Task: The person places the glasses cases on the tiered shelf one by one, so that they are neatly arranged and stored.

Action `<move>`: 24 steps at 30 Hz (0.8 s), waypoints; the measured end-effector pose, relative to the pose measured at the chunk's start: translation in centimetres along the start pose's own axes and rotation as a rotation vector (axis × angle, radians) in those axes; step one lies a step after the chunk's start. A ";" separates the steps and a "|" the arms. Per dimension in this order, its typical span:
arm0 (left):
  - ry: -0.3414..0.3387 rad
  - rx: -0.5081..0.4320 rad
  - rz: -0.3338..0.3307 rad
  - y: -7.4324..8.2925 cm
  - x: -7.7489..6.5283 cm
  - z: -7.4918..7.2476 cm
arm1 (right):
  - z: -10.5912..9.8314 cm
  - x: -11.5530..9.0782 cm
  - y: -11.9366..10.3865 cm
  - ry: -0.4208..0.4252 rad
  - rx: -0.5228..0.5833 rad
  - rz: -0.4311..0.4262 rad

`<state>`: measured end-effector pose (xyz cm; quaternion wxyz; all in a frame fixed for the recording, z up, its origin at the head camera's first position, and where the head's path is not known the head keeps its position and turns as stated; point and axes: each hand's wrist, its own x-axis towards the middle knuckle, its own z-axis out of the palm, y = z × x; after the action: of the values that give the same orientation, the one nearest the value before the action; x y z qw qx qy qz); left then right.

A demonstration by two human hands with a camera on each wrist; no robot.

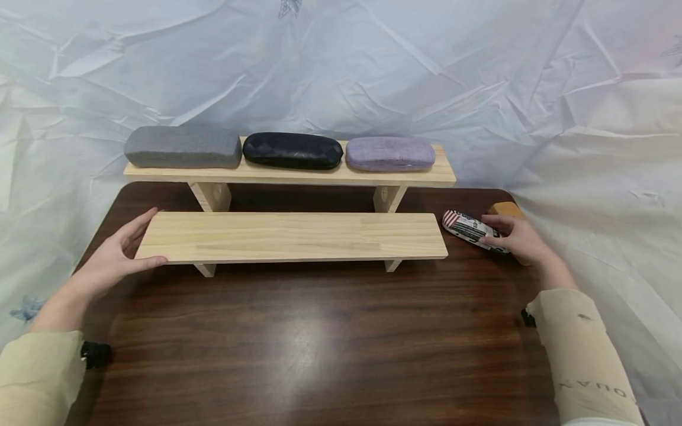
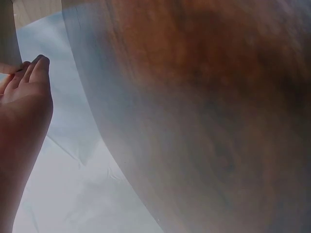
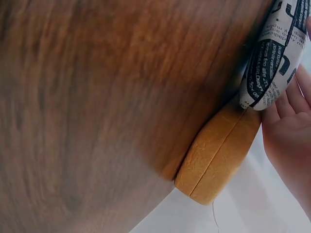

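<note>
My left hand (image 1: 111, 260) grips the left end of the lower tier of a pale wooden two-tier shelf (image 1: 298, 236), thumb at the front edge and fingers at the back. In the left wrist view, that hand (image 2: 26, 92) meets the board's edge. On the right, my right hand (image 1: 519, 239) holds a glasses case with black-and-white newspaper print (image 1: 465, 227) and a red-striped end. Partly behind this hand lies an orange-tan glasses case (image 1: 506, 209). The right wrist view shows the printed case (image 3: 272, 58) overlapping one end of the tan case (image 3: 218, 155).
Along the upper tier sit a grey glasses case (image 1: 183, 148), a black one (image 1: 292, 150) and a lilac one (image 1: 391, 154). The shelf stands toward the back of a dark wood table (image 1: 319, 337). White crinkled sheeting (image 1: 341, 71) surrounds the table's back and sides.
</note>
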<state>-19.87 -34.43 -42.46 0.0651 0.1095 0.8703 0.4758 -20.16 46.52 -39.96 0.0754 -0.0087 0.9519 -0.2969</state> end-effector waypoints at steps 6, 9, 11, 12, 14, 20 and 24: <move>0.000 0.012 -0.008 0.1 0.0 0.1 | 0.2 -0.1 -0.4 -0.014 -0.039 0.015; -0.001 0.011 -0.009 0.1 0.0 0.1 | 0.3 -0.1 -0.5 -0.018 -0.047 0.009; -0.001 0.010 -0.009 0.0 0.0 0.1 | 0.3 -0.1 -0.5 -0.016 -0.058 0.001; 0.000 0.010 -0.009 0.0 0.0 0.1 | 0.4 0.0 -0.5 -0.014 -0.063 -0.003; 0.001 0.009 -0.009 0.0 0.0 0.1 | 0.5 0.0 -0.5 -0.008 -0.077 -0.009; 0.000 -0.005 0.000 -0.1 0.0 0.0 | 0.8 0.2 -0.5 0.004 -0.095 -0.016; -0.002 -0.009 0.004 -0.1 0.0 0.0 | 0.8 0.3 -0.4 0.005 -0.089 -0.005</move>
<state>-19.91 -34.53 -42.53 0.0656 0.1113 0.8679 0.4797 -20.39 45.71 -40.45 0.0720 -0.0139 0.9643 -0.2545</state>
